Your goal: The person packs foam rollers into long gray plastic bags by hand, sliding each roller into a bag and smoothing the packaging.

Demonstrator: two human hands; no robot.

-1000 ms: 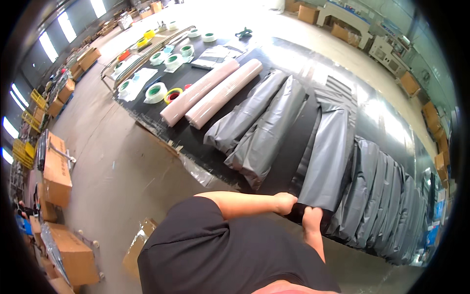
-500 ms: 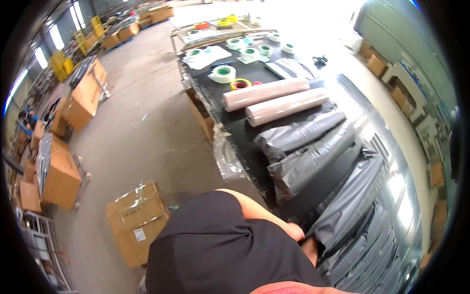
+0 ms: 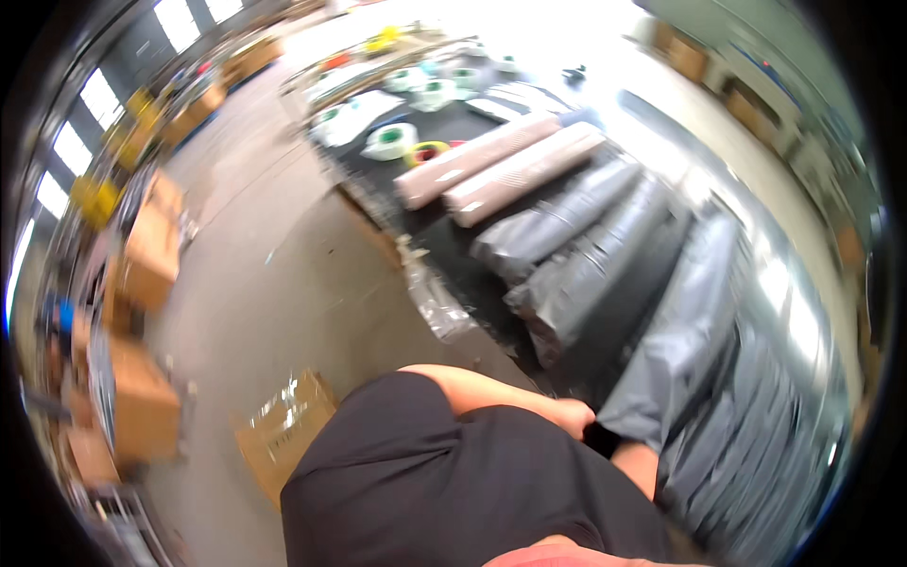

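Note:
A long grey plastic bag (image 3: pixel 675 331) lies slanted on the dark table, with something long and bulky inside it. My left hand (image 3: pixel 574 417) is closed at the bag's near lower corner and seems to grip its edge. At the near end of the same bag, my right hand is hidden by the plastic; only the forearm (image 3: pixel 638 461) shows. To the right is a row of more grey plastic bags (image 3: pixel 746 444), lying flat and overlapping. Left of the held bag lie two filled grey bags, the nearer one (image 3: pixel 605 269) beside the farther one (image 3: pixel 557 213).
Beyond the bags are two pinkish wrapped rolls (image 3: pixel 477 161). Tape rolls (image 3: pixel 389 142) in white, green and yellow are scattered toward the table's far end. A taped cardboard box (image 3: pixel 288 425) sits on the floor at my left. Larger cartons (image 3: pixel 146 392) line the left side.
My view has swung, shifting the far table and rolls up and left in the picture. The hands remain at the bag's near end, and more of my right forearm shows.

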